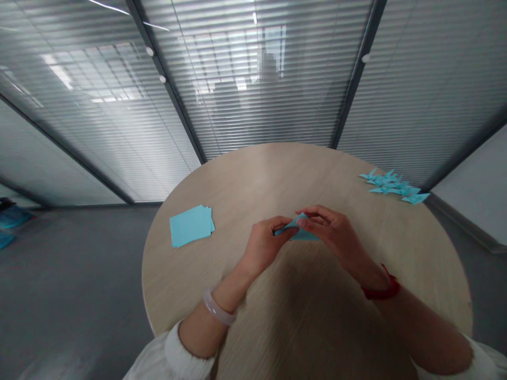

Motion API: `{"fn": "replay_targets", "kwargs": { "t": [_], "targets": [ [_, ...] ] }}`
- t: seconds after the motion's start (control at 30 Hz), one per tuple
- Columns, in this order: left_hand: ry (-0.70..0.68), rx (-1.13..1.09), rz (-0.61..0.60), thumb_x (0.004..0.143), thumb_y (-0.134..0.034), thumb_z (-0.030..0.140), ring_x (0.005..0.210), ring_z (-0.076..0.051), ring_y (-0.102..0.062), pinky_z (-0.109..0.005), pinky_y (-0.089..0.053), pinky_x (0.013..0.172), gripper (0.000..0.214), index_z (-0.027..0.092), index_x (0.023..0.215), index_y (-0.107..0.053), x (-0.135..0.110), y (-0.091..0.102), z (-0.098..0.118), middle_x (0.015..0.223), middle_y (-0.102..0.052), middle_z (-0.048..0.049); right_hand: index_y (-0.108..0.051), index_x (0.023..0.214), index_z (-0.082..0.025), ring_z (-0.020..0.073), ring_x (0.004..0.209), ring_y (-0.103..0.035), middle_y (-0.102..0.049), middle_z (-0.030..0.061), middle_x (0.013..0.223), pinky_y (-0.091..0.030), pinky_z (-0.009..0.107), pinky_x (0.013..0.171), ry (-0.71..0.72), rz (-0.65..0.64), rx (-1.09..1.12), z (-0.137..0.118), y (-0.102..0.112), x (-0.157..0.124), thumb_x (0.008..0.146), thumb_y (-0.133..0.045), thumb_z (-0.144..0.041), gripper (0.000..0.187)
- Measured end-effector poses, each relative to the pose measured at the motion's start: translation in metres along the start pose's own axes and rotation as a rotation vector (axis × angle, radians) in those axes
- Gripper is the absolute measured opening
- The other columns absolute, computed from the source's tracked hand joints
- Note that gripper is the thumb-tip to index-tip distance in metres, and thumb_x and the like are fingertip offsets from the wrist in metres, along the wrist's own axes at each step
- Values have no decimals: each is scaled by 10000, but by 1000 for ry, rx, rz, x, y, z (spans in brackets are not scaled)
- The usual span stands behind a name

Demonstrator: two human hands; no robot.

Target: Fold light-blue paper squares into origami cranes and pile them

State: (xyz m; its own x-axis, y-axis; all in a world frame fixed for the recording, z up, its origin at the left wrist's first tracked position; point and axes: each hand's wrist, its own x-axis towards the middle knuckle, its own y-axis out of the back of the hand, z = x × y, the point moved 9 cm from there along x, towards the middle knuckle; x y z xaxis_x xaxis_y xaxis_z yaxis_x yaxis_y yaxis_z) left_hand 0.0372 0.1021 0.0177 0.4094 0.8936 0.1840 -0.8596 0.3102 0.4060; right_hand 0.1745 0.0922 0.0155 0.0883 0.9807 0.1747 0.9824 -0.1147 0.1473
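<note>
A partly folded sheet of light-blue origami paper (pixel 304 235) is between my two hands, just above or on the middle of the table. My left hand (pixel 264 240) pinches its left end between thumb and fingers. On the other side, my right hand (pixel 331 228) grips the raised fold with thumb and fingertips. Part of the paper is hidden behind the fingers, so its full shape cannot be made out. To the left lies a stack of flat blue paper sheets (pixel 190 227). Several folded blue paper cranes (pixel 390 184) are grouped at the far right.
The round wooden table (pixel 265 169) stands close to a glass partition with closed blinds (pixel 269 116) and dark frame posts. Grey floor (pixel 79 285) shows on the left. Blue objects (pixel 11 216), too unclear to name, sit at the far left edge.
</note>
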Motion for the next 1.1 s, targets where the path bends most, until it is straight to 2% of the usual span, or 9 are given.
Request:
{"fn": "replay_targets", "kwargs": {
  "t": [0.07,0.17,0.27,0.4,0.53,0.8,1.1],
  "targets": [
    [-3,21,-36,812,-593,288,720,-156,-617,-244,-436,645,185,193,905,-721,0,-3,1,813,-721,-20,-716,814,-200,208,784,-665,-725,39,773,-495,291,656,24,-22,-52,-2,-3,0,694,-698,-375,212],
    [20,22,-23,785,-625,309,704,-157,-617,-246,-441,632,184,192,885,-725,0,0,0,802,-722,-26,-713,738,-192,209,780,-662,-724,42,767,-491,296,670,40,32,-78,-3,2,0,700,-695,-382,194],
    [77,-49,70,740,-673,340,654,-148,-609,-237,-439,585,211,176,864,-723,0,12,-3,767,-713,-35,-712,756,-191,202,753,-663,-730,38,770,-492,294,661,12,115,-29,-1,11,0,690,-706,-389,209],
    [153,-233,202,679,-732,326,531,-116,-566,-217,-409,502,244,153,848,-699,-1,25,-10,614,-657,-3,-708,742,-197,196,721,-663,-734,30,742,-498,291,639,-18,170,19,-3,17,-1,667,-724,-393,210],
    [151,-399,252,643,-763,290,551,-114,-587,-224,-447,543,243,148,823,-682,-1,28,-11,608,-649,7,-713,736,-206,195,718,-663,-739,30,751,-508,301,645,16,197,10,-10,19,-2,664,-723,-394,201],
    [143,-468,291,661,-755,264,575,-106,-592,-228,-469,606,222,153,832,-665,-2,31,-9,563,-631,36,-716,754,-209,189,728,-666,-740,24,752,-513,300,661,-14,216,55,-6,21,-4,662,-731,-371,187],
    [165,-555,344,702,-726,313,677,-131,-627,-273,-510,721,223,147,847,-690,-4,33,-16,725,-705,-23,-722,758,-214,189,742,-674,-742,17,763,-520,296,669,4,219,98,-3,20,-3,665,-738,-361,174]
  ]
}}
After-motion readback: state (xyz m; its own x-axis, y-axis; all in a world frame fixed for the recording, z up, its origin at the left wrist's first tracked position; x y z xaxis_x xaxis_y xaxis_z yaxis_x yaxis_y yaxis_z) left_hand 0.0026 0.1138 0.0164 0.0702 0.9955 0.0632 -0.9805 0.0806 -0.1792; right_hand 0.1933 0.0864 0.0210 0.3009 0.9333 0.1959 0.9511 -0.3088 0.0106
